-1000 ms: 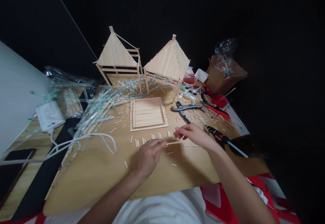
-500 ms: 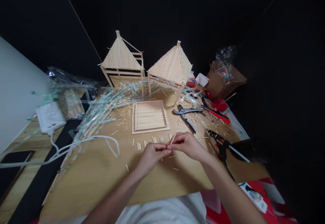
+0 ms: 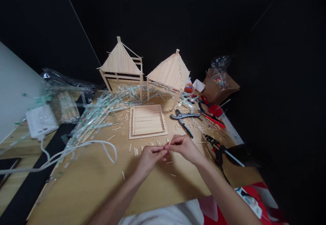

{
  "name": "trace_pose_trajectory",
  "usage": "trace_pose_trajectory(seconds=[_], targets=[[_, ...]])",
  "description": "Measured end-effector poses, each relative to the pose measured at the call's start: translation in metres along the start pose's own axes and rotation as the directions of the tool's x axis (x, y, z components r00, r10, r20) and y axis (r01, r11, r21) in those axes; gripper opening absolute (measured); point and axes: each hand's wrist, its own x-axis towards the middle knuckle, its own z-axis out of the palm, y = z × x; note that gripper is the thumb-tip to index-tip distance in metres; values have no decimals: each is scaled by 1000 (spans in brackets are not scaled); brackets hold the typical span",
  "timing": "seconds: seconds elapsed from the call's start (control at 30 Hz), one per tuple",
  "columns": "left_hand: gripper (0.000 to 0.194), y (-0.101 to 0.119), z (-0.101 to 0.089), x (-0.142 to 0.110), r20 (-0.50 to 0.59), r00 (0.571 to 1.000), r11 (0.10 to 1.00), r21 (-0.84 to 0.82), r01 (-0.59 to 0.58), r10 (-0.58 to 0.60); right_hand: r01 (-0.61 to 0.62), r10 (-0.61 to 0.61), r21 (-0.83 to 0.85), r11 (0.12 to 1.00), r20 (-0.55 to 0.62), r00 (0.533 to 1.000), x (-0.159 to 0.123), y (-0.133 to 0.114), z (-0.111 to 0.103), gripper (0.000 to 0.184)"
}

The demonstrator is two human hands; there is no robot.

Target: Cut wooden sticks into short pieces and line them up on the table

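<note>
Over the front middle of the table, my left hand and my right hand meet at the fingertips. My right hand pinches a short wooden stick, whose end pokes up between the fingers. The fingers of my left hand are closed too, and whatever they hold is hidden. Just beyond the hands, short cut sticks lie in small groups in a row. Behind that row is a flat wooden stick base with a raised rim. A few loose pieces lie nearer to me.
Two stick-built houses with pointed roofs stand at the back. On the right are black-handled cutters, a glue gun and a cardboard box. Plastic-wrapped sticks, a white cable and a power bank occupy the left.
The camera view has shifted slightly, so the back of the table appears a little lower and the right side further left. My hands stay joined at the fingertips around the stick.
</note>
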Motion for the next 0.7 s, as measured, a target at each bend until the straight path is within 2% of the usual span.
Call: trace_pose_trajectory(seconds=[0.1,0.17,0.2,0.23,0.3,0.37,0.43,0.57,0.7], targets=[[34,1,0,3,14,1000,1000,14,-7,7,19,-12,-59,998,112,994,4,0,-16,34],[33,2,1,4,12,1000,1000,25,-19,18,38,16,-242,969,216,976,13,5,-38,39],[33,3,2,5,6,1000,999,29,-23,23,28,57,-420,907,187,981,20,9,-52,45],[33,4,3,5,-1,1000,999,29,-26,26,-26,93,-624,781,74,993,27,15,-67,55],[34,6,4,4,-16,999,999,22,-27,27,-135,130,-737,663,-64,989,45,28,-94,85],[34,9,5,1,-28,999,1000,13,-26,26,-230,202,-798,557,-139,970,64,41,-114,109],[32,12,5,-3,-36,998,999,9,-44,44,-282,263,-841,461,-174,949,79,50,-126,118],[27,18,1,-12,-44,992,993,26,-113,114,-264,284,-915,306,-177,942,97,48,-129,111],[25,24,-1,-18,-86,986,989,32,-142,144,-202,209,-959,197,-160,965,95,27,-120,86]])
